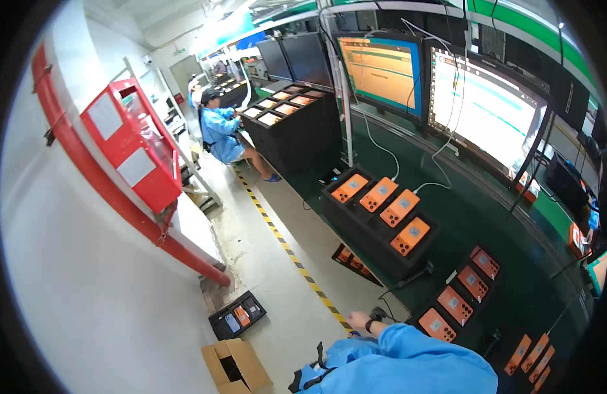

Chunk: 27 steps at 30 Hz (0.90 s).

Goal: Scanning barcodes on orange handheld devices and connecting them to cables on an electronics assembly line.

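Factory aisle, head view: green workbench (474, 217) with two lit monitors (441, 85); black fixture (376, 226) holding four orange devices (400, 207). Left hand (360, 321), wristwatch, near bench edge beside lower orange devices (456, 305); grip cannot be told. Right hand unseen. Cardboard box (236, 365) on floor.

Two lit monitors (448, 85), a cardboard box (236, 366), a seated co-worker (221, 131).
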Available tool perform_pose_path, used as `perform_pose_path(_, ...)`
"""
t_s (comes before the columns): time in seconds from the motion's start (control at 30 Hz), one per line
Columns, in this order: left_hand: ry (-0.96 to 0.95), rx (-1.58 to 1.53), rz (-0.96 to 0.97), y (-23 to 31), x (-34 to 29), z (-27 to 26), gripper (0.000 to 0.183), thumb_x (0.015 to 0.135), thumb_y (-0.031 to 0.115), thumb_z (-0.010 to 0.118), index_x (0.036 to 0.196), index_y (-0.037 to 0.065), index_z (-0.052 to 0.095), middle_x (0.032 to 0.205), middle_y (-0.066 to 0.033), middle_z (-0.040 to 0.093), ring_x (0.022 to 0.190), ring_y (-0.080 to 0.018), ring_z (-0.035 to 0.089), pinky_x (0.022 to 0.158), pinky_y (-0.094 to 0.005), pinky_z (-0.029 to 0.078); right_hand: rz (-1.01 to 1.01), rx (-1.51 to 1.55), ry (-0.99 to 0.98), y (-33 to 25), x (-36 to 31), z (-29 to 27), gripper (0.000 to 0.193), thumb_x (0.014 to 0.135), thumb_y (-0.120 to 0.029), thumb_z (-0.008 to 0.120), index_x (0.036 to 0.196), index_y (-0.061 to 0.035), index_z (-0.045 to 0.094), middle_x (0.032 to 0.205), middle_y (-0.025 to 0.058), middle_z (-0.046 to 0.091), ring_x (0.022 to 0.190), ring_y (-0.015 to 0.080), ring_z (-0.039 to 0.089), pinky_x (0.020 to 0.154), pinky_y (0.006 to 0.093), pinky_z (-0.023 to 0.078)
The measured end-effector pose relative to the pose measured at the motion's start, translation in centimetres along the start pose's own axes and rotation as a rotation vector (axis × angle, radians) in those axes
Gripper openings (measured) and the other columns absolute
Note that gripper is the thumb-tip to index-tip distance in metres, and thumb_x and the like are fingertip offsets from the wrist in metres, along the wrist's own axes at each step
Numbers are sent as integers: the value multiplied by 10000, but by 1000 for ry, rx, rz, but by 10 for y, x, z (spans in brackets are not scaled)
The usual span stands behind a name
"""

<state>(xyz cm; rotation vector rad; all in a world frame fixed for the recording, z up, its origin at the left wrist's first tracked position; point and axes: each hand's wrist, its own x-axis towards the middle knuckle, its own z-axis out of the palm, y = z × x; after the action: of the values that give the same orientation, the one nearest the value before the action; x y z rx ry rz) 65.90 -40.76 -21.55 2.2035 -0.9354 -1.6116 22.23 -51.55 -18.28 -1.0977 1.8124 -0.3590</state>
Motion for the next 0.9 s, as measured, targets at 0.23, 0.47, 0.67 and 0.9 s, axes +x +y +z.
perform_pose_path(0.23, -33, -69, 847, 358, -1, 14, 306, 934, 207, 616, 693, 18, 612, 683, -30, 623, 655, -121, 559, 612, -297, 437, -171, 185, 272, -18, 26, -64, 338, 907, -376, 603, 1071, -88, 673, 943, 115, 721, 851, 286, 691, 760, 410, 536)
perform_pose_path(0.47, -466, -148, 1735, 679, -221, 55, 273, 928, 27, 571, 1199, -1, 543, 1101, -155, 671, 1030, -223, 643, 924, -332, 477, 393, 374, 67, 134, -33, -34, 280, 915, -249, 607, 1084, -36, 675, 930, 101, 702, 811, 202, 652, 708, 329, 525)
perform_pose_path(0.67, -1282, -258, 2381, 776, -306, 63, 307, 938, 208, 599, 1244, 179, 603, 1059, -111, 711, 889, -266, 662, 749, -360, 521, 515, 814, 274, 204, -37, 91, 284, 913, -206, 569, 1074, -5, 688, 1002, 103, 712, 871, 205, 670, 754, 338, 528)
perform_pose_path(0.9, -1628, -686, 2350, 848, -259, 80, 591, 976, 234, 590, 1439, 495, 330, 1090, -145, 717, 763, -272, 667, 659, -355, 518, 591, 787, 584, 95, 0, 83, 284, 923, -220, 588, 1092, -10, 677, 985, 86, 704, 857, 181, 657, 746, 325, 524)
